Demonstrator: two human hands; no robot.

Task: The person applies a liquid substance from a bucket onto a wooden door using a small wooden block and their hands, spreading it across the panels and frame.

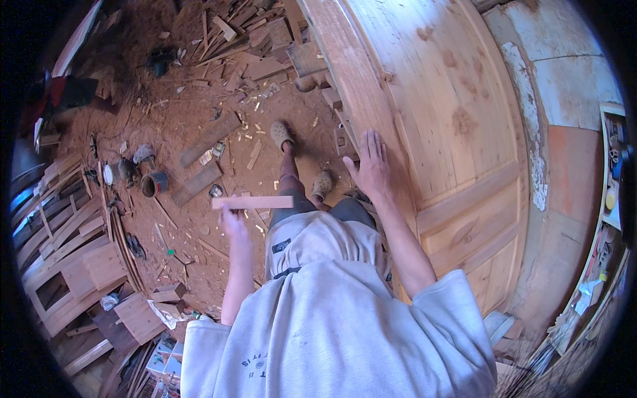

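Observation:
My left hand (233,220) is closed round a short, flat strip of pale wood (259,202), held out level over the dirt floor to the left of my legs. To the right, my right hand (371,169) lies flat with its fingers out along the near edge of a large panelled wooden door (464,179). The door is pale brown with dark knots and recessed panels, and stretches from the far edge of the view down beside my right arm. Its lower left part is hidden by my forearm and shirt.
Wood offcuts (259,60) lie heaped at the far side. Loose boards (210,138) and chips litter the reddish floor. A dark bucket (154,184) stands at left, near stacked timber (86,268). A shelf with tools (607,219) runs along the right.

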